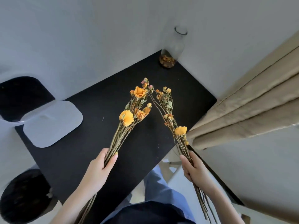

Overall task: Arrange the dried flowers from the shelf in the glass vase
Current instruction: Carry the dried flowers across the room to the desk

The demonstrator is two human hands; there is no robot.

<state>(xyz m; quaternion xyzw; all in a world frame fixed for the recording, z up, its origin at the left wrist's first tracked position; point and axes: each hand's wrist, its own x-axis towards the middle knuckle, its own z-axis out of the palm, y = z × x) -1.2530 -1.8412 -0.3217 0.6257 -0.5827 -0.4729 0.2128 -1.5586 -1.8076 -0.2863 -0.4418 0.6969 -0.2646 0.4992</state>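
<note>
A single wide-angle camera, worn on the head, looks steeply down and forward across the black tabletop (90,120) toward the wall (80,29). The left hand (98,165) and right hand (194,168) sit close under the lens near the lower edge; the tabletop's far end lies well beyond them.

Table top (97,143), centre frame: black, matt, a few pale specks; chair seat (51,122) at left: white, smooth, looks like plastic, soft sheen. Glass vase (175,46), upper right: clear glossy glass, dry crumbled petals in its base; dried flowers (127,118), mid-frame: papery crinkled orange petals, dull woody stems. Curtain (250,107) at right: beige cloth, matt, creased folds; wall (80,38) matt white.
</note>
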